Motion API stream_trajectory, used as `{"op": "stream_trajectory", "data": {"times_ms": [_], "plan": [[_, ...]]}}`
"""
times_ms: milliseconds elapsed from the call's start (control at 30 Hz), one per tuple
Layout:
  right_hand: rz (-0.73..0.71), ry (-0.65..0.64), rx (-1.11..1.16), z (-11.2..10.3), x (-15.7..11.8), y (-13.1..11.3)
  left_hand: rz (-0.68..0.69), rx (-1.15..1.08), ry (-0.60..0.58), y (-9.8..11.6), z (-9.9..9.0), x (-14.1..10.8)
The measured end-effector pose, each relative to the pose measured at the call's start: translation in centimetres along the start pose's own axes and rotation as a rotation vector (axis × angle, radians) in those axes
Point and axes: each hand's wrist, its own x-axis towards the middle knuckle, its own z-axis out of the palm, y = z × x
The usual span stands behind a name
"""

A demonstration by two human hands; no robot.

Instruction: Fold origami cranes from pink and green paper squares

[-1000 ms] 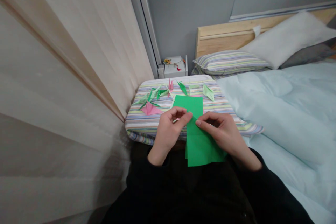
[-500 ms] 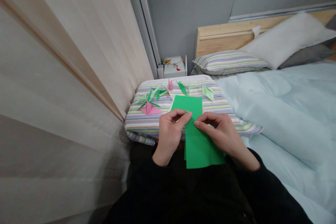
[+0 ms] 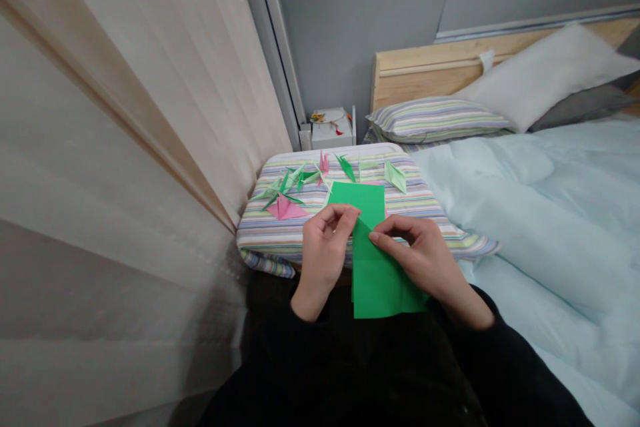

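Observation:
A green sheet of origami paper [image 3: 379,283], partly folded, is held between my two hands above the near edge of the table. My left hand [image 3: 326,250] pinches its upper left corner between thumb and fingertips. From the right, my right hand [image 3: 425,257] grips the sloping upper edge of the same sheet with thumb and forefinger. Behind it on the table lies another flat green sheet [image 3: 359,192]. Folded paper cranes in green and pink, among them a pink crane [image 3: 286,207], stand further back on the left. A pale green folded piece [image 3: 395,177] lies to the right.
The small table [image 3: 250,223] has a striped cloth. A beige curtain [image 3: 165,113] hangs close on the left. To the right is a bed with a pale blue duvet [image 3: 540,200] and pillows. A white cabinet [image 3: 331,133] stands behind the table.
My left fingertips have shifted slightly up and left along the paper's corner. The sheet's lower edge sits slightly higher; my right hand keeps nearly the same place.

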Motion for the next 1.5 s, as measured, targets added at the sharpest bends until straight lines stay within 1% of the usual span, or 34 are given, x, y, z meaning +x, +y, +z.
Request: {"op": "stream_trajectory", "data": {"times_ms": [100,300,400,533,667,800,967,1067,1133,1200,1267,1367,1433,1500], "plan": [[0.005,-0.01,-0.005,0.1,0.0,-0.1,0.01,0.061,0.006,0.5,0.1,0.0],[-0.015,-0.013,0.03,0.3,0.6,-0.2,-0.005,0.144,-0.06,1.3,0.6,-0.4],[-0.014,-0.021,0.017,0.3,0.9,-0.1,0.021,0.126,0.002,0.9,0.4,-0.1],[0.0,-0.056,-0.018,0.0,0.6,0.6,0.093,0.044,0.122,0.0,-1.0,1.2],[0.007,-0.083,-0.042,-0.5,0.1,1.3,0.108,-0.031,0.173,-0.4,-2.6,2.6],[0.027,-0.09,-0.039,-0.9,-0.2,1.6,0.143,-0.079,0.236,-0.2,-3.5,3.5],[0.05,-0.06,-0.017,-1.6,0.0,2.5,0.112,-0.181,0.301,-0.3,-4.1,4.3],[0.06,0.032,0.022,-2.2,0.4,3.4,0.07,-0.229,0.333,-0.6,-4.4,4.4],[0.049,0.132,0.029,-2.7,0.8,4.0,0.032,-0.238,0.315,-0.8,-4.6,4.2],[0.047,0.229,0.026,-3.1,1.1,4.3,-0.015,-0.215,0.255,-0.9,-5.0,3.8],[0.058,0.282,0.032,-3.4,1.5,4.5,-0.054,-0.154,0.204,-1.0,-5.3,3.5],[0.072,0.29,0.077,-3.4,1.9,4.5,-0.023,-0.002,0.122,-0.7,-5.5,3.2],[0.077,0.276,0.133,-3.2,2.1,4.4,0.018,0.119,0.012,-0.4,-5.5,3.2],[0.085,0.275,0.193,-3.1,2.3,4.3,0.023,0.212,-0.09,-0.3,-5.4,3.2]]}}
